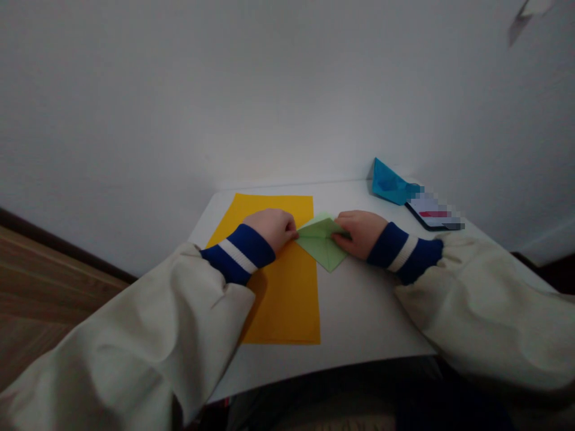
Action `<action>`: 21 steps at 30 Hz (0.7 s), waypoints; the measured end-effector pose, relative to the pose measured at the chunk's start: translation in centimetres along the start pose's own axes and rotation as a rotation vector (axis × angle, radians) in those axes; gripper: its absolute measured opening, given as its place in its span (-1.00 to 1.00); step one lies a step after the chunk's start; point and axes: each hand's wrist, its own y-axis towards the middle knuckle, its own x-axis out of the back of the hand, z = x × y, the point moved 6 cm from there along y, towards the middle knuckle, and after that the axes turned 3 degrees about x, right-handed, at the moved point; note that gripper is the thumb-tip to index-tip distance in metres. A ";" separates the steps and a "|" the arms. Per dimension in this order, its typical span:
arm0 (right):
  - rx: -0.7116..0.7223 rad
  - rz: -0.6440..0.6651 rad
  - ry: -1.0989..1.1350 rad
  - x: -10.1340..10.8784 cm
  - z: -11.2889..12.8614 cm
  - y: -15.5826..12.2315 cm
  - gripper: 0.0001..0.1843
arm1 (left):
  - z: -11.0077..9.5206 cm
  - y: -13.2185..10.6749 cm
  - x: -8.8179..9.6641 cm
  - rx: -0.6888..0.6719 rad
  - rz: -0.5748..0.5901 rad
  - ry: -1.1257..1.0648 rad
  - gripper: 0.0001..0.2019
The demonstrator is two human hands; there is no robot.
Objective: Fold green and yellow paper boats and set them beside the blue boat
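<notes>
Left hand [272, 227] and right hand [360, 232]: curled, pinching one creased green paper diamond [320, 242]; one folded blue paper [390, 184] near far-right corner of worktop [377, 320].

I saw the left hand [273, 228] and right hand [362, 233] pinch green paper [327, 251], yellow paper [291, 299] beneath the left, blue paper [390, 184] beyond the right.

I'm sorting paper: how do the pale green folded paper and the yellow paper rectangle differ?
The pale green folded paper looks smaller than the yellow paper rectangle. The green paper shows creases; the rectangle looks flat. Left hand and right hand hold the green paper; the rectangle lies on the white table. Both are paper.
</notes>
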 end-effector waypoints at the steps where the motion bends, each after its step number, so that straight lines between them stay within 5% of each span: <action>1: -0.009 0.000 0.008 -0.1 -0.1 0.0 -0.77 | 0.2 0.1 -0.2 0.011 0.011 -0.023 -0.78; 21: -0.125 -0.025 0.156 -1.4 -1.4 -0.3 -0.79 | 1.4 1.1 -2.0 0.087 0.159 -0.171 -0.75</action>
